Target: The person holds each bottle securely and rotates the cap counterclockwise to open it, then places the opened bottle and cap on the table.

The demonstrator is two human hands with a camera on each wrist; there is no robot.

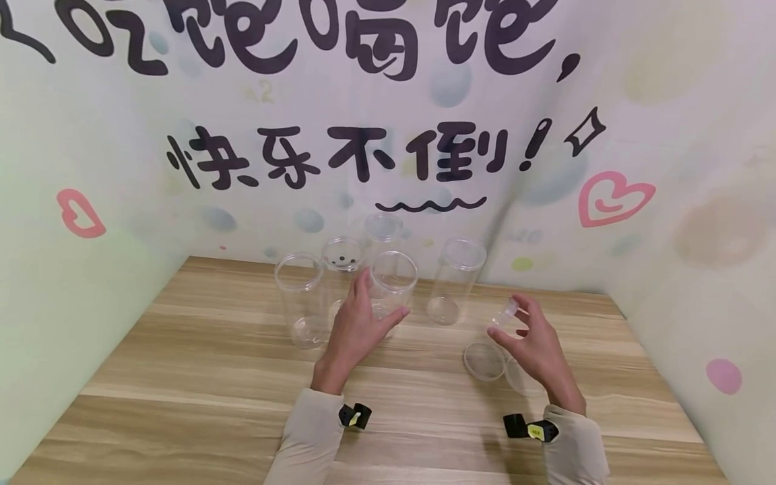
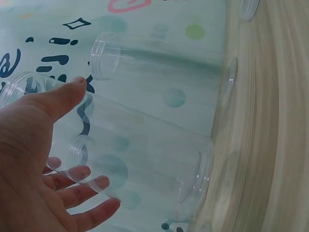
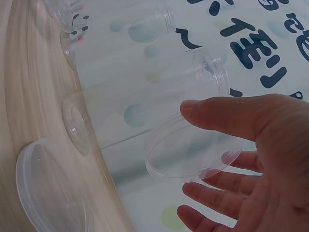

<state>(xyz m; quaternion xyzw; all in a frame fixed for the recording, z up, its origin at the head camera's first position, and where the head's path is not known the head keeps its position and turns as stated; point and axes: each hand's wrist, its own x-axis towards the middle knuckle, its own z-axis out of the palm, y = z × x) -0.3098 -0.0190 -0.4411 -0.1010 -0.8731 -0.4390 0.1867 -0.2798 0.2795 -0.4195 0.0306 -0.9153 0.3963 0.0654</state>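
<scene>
A clear plastic jar [image 1: 395, 281] stands on the wooden table in front of my left hand [image 1: 356, 329]. The left thumb lies along one side of this jar and the spread fingers lie at the other side, as the left wrist view shows; how firmly they press is hard to tell. My right hand [image 1: 538, 349] pinches a round clear lid [image 3: 193, 152] by its rim, thumb on one side and fingertips on the other. That lid is held tilted, above the table and apart from the jars. Right of the left hand's jar stands another clear jar [image 1: 455, 286].
Two more round lids lie below the right hand: a nearer-left lid [image 1: 483, 362] and one partly hidden lid [image 1: 520, 378]. Another jar [image 1: 301, 303] stands at the left, beside a jar with printed dots [image 1: 343, 259]. A printed cloth wall [image 1: 327, 202] rises behind the table [image 1: 212, 377].
</scene>
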